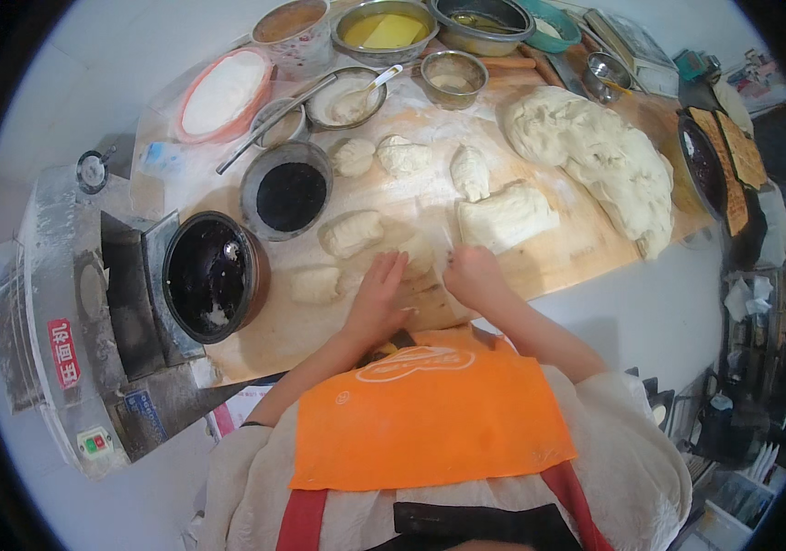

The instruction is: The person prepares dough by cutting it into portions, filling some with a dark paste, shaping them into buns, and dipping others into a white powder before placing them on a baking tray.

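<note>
My left hand (380, 298) rests at the near part of the floured wooden board (586, 248), its fingers stretched out against a small piece of dough (420, 254). Just right of that piece, my right hand (474, 278) is closed; a thin pale edge shows above its fingers, too faint to name. Beyond the right hand lies a thick dough slab (509, 219), with a smaller dough lump (471, 174) touching its far side. Two dough pieces, one oblong (353, 234) and one nearer (316, 285), sit left of my left hand. A large dough mass (595, 156) spreads across the board's right side.
Left stand a bowl of black filling (291, 196), a dark pot (248, 275) and a machine (72, 303). Along the back are a pink basin of white powder (225, 95), a spoon bowl (347, 98) and an oil basin (384, 32). Flat breads (742, 151) lie far right.
</note>
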A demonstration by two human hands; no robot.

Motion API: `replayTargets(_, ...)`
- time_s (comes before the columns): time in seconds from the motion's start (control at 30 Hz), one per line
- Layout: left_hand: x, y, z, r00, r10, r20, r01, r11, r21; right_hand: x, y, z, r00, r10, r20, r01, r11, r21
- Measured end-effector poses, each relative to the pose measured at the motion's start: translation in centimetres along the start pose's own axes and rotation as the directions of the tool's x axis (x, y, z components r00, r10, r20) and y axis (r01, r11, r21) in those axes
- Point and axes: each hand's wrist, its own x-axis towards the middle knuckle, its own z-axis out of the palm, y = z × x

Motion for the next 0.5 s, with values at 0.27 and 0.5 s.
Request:
replayTargets(0.27,1.8,-0.6,-1.5,0.999,-0.052,0.002,0.052,0.990,0.132,2.7,-0.9,-4.6,1.000,-0.004,0.014,0.007,0.981,-0.192)
replayTargets(0.5,2.9,0.0,-0.1,0.998,-0.063,0.019,0.059,0.980,0.190,1.2,-0.6,-4.3,0.998,0.032,0.056,-0.020,0.977,-0.211)
